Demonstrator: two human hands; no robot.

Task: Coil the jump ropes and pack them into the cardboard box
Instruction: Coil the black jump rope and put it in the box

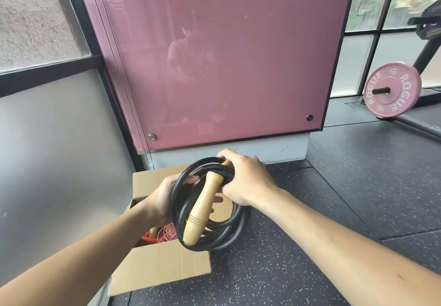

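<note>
Both hands, left hand (164, 200) and right hand (245, 177), are gripping the coiled rope (210, 239) above the box (157, 265); loosening either could be letting loops spring apart.

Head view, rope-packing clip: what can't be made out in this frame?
1. Contents of the cardboard box: head view, mostly covered by the black jump rope and left hand; only red and pink strands show, count unclear.
2. Any second handle: head view, only one wooden handle shows whole; right hand covers the coil's top.
3. Pink weight plate: head view, small print too small to read.
</note>
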